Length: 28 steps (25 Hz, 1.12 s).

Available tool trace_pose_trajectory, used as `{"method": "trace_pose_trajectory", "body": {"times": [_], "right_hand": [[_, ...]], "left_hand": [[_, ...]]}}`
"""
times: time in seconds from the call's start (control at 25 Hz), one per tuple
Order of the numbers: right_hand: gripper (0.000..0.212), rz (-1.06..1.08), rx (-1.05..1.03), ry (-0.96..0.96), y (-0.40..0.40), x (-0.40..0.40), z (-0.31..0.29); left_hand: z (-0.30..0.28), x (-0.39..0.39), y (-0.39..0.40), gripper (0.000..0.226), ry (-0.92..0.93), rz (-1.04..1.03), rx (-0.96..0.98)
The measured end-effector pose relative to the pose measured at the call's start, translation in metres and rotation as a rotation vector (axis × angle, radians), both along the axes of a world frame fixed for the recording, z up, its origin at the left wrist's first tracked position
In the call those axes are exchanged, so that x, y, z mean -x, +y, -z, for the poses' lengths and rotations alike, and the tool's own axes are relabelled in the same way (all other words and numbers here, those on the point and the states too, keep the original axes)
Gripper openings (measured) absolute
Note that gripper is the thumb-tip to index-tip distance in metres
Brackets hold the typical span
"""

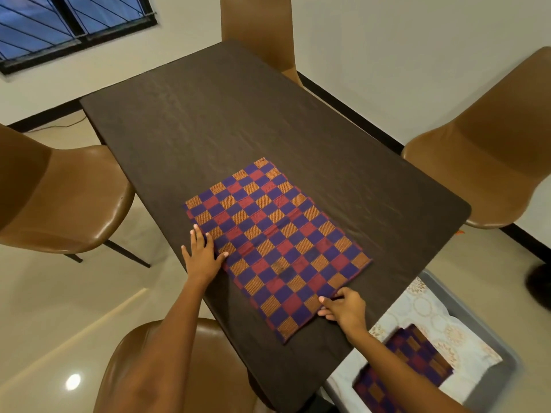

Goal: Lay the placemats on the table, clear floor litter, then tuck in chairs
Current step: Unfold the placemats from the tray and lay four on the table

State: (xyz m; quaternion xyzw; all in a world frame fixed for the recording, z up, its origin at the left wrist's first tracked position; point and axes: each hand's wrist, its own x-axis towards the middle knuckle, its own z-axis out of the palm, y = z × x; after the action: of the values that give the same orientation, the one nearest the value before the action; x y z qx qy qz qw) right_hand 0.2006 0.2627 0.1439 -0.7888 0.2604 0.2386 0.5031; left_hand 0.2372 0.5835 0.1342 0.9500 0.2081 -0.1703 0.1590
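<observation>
At my lower right, beside the desk [238, 120], sits a grey bin [489, 332]. In it lies a white patterned cloth [432, 317], and on that cloth a folded checkered placemat [414, 362] in the same purple, red and orange as the one I am laying.

I count two placemats: that one in the bin, and one checkered placemat [277, 242] spread flat on the near part of the dark desk, set at a slant to its edges. Four brown chairs stand around the desk: one at the left [65, 198], one at the far end [259, 28], one at the right [489, 138] and one just below me [214, 368].

My left hand [202, 254] lies flat with fingers straight, its grip apart, pressing on the mat's left edge. My right hand [343, 307] has its grip clamped on the mat's near edge, fingers pinching the cloth.
</observation>
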Motion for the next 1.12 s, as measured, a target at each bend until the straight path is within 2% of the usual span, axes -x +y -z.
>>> {"method": "trace_pose_trajectory", "body": {"times": [0.08,0.16,0.24,0.32,0.4,0.48,0.6,0.76,0.88,0.96,1.04,1.12], "right_hand": [[0.017,-0.056,0.051,-0.010,-0.002,0.000,-0.004],[0.026,-0.211,0.254,-0.107,-0.006,0.004,-0.009],[0.026,-0.383,0.462,-0.372,0.000,0.007,-0.014],[0.018,-0.528,0.465,-0.674,0.026,0.003,-0.010],[0.036,-0.761,0.513,-0.795,0.064,-0.007,0.003],[0.058,-0.990,0.633,-0.823,0.090,-0.018,0.025],[0.063,-1.140,0.665,-0.741,0.074,-0.028,0.044],[0.063,-1.105,0.636,-0.683,0.033,-0.018,0.053],[0.067,-0.942,0.615,-0.589,0.034,-0.006,0.045],[0.069,-0.834,0.560,-0.573,0.055,-0.017,0.036],[0.069,-0.864,0.504,-0.632,0.092,-0.045,0.025],[0.071,-1.027,0.473,-0.666,0.129,-0.076,0.023]], "left_hand": [[-0.003,-0.001,-0.007,0.068,-0.046,0.081,-0.086],[-0.005,-0.005,-0.021,0.063,-0.091,0.246,-0.141],[-0.002,-0.008,-0.038,0.062,-0.114,0.363,-0.098],[0.006,-0.011,-0.052,0.057,-0.082,0.366,-0.037],[0.015,-0.010,-0.060,0.063,-0.028,0.329,0.000],[0.024,-0.009,-0.060,0.083,-0.025,0.307,0.021],[0.028,-0.010,-0.054,0.101,-0.020,0.299,0.060],[0.020,-0.018,-0.049,0.119,0.023,0.226,0.142],[0.015,-0.023,-0.049,0.133,0.078,0.197,0.136],[0.012,-0.025,-0.051,0.134,0.108,0.206,0.123],[0.010,-0.026,-0.055,0.129,0.123,0.204,0.105],[0.011,-0.027,-0.057,0.126,0.106,0.178,0.119]]}}
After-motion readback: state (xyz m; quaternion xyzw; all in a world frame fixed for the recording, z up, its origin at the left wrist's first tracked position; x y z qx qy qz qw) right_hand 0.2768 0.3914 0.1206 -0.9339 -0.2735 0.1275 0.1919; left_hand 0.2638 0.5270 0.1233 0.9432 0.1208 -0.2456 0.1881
